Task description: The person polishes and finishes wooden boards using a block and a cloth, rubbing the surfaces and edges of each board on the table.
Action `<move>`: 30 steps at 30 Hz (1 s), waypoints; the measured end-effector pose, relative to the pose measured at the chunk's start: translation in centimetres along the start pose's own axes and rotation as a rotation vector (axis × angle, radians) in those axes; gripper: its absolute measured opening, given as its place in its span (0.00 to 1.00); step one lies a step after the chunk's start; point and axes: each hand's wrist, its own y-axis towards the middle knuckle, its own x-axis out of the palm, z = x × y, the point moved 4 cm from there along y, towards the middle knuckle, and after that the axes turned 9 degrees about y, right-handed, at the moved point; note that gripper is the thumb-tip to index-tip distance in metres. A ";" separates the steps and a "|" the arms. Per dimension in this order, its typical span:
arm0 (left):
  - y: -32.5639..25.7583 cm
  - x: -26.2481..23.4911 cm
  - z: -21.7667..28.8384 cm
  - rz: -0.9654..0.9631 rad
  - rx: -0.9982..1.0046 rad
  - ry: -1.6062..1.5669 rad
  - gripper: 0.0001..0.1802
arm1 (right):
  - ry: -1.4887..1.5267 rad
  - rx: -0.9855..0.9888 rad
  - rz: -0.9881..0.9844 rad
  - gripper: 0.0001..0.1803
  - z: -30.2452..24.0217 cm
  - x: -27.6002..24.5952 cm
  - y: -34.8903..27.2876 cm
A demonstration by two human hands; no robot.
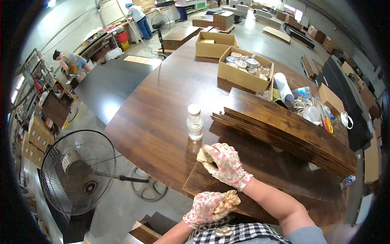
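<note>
Both hands wear white gloves with pink spots. My right hand (226, 164) is closed on a small pale wad (203, 156), at the far left corner of a dark brown wood-grain board (199, 181); whether the wad is cloth or sponge I cannot tell. Close to my body, my left hand (205, 209) grips a crumpled tan cloth (228, 202) beside the board's near edge. A clear glass bottle (195, 127) with a pale cap stands upright just beyond my right hand, with clear liquid inside. To the right lies a stack of brown boards (284, 130).
The brown table (150, 122) carries an opened carton of wrapped rolls (245, 69), another carton (215, 44) and a clutter of plastic bottles and bags (310, 110). A large floor fan (79, 173) stands left of the table. Two people (71, 65) (140, 22) work farther off.
</note>
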 end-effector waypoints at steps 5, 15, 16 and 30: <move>-0.5 -0.2 -0.6 -0.095 0.048 0.130 0.17 | -0.079 0.135 -0.075 0.26 1.4 -6.7 -7.7; 0.3 0.5 -0.5 -0.146 0.017 0.069 0.24 | -0.145 0.203 0.076 0.22 -1.1 -7.4 -8.0; 0.6 0.9 -0.1 -0.103 0.024 0.046 0.20 | -0.181 0.207 0.085 0.24 -0.5 -6.5 -8.2; 1.3 1.7 1.0 -0.198 0.065 0.142 0.20 | -0.244 0.289 0.222 0.12 0.0 -10.2 -13.1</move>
